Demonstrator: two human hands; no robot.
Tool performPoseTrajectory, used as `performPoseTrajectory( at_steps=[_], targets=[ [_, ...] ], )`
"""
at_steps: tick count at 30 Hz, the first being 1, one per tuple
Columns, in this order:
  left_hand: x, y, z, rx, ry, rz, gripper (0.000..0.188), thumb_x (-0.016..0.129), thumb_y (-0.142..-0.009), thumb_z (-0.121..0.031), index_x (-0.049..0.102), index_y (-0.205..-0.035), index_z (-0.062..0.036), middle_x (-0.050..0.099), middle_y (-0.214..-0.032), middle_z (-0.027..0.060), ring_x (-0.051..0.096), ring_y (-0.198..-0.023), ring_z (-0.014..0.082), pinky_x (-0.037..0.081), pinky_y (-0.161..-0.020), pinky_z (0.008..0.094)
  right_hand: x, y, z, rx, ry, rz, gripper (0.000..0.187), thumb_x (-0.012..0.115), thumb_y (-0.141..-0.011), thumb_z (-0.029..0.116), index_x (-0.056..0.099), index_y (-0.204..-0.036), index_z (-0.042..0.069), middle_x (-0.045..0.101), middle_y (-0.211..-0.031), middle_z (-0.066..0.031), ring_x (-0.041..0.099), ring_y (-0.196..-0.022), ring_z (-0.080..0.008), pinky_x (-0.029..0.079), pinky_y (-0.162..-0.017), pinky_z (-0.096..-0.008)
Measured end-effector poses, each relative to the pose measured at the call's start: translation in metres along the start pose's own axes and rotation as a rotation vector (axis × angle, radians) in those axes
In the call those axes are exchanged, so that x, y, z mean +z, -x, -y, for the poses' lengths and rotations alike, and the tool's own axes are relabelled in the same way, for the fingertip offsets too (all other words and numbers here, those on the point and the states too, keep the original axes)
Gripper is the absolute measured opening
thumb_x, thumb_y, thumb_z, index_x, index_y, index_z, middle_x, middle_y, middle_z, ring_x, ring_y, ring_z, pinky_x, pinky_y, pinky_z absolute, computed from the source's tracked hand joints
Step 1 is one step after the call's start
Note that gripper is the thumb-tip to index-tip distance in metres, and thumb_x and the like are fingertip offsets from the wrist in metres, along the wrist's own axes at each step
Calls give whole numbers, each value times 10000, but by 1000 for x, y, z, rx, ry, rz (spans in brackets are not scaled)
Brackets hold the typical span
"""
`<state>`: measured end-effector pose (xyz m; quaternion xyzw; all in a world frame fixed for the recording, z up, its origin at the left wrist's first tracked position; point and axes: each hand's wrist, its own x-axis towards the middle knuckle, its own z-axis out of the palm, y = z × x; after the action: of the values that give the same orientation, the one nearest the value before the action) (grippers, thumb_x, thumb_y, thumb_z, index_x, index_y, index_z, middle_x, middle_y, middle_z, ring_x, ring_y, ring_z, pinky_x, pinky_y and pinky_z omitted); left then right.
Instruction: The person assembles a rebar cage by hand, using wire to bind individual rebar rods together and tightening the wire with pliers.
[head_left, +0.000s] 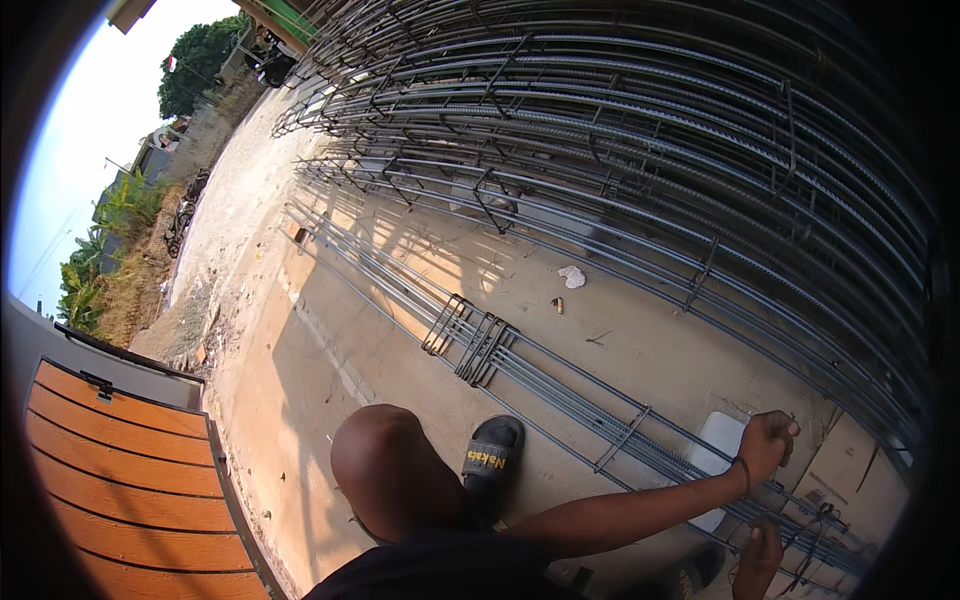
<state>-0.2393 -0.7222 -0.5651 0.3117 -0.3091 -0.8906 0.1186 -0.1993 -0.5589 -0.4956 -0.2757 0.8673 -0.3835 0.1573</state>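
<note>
A long bundle of steel rebar lies low above the floor, running from the upper left to my hands at the lower right. Several square stirrups are bunched around its middle. One more stirrup sits apart along the bars, nearer to me. My left hand, with a dark band at the wrist, is closed above the bars' near end; its fingers curl around something I cannot make out. Just below it, my right hand is closed beside the bars, and what it pinches is hidden. Dark tie wire shows on the bars beside it.
Stacked rebar cages fill the far right side. A white block lies under the near bars, with cardboard beside it. My sandalled foot is close to the bundle. An orange slatted gate stands at left.
</note>
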Motion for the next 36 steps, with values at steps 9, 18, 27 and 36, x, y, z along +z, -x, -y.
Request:
performPoseTrajectory(
  at_steps=[9,18,27,36],
  targets=[
    [-26,23,-66,-510,67,467,399,623,-942,-399,660,-994,-5,673,-824,72,675,-716,168,567,-673,293,-6,30,92,436,136,-51,161,496,-983,135,613,-1045,43,390,-576,-10,339,-509,-75,274,-462,-285],
    [-27,102,-25,-439,-35,624,324,638,-943,-282,669,-840,23,686,-692,118,682,-591,179,548,-533,299,-15,109,187,895,80,-185,193,550,-980,196,635,-1095,65,363,-576,62,329,-530,-49,266,-500,-244],
    [-53,93,-22,24,-760,625,357,658,-907,-290,661,-721,15,647,-585,116,664,-507,219,520,-537,340,30,94,139,855,-364,-131,242,602,-967,208,603,-1144,42,510,-641,13,431,-490,-54,318,-423,-210],
    [-113,-17,-105,290,-1367,783,487,780,-753,-297,671,-1164,-59,701,-1030,186,686,-894,300,543,-818,385,137,117,30,490,-234,-170,213,763,-848,175,612,-907,36,359,-549,80,293,-502,-16,238,-458,-223]
  ],
)
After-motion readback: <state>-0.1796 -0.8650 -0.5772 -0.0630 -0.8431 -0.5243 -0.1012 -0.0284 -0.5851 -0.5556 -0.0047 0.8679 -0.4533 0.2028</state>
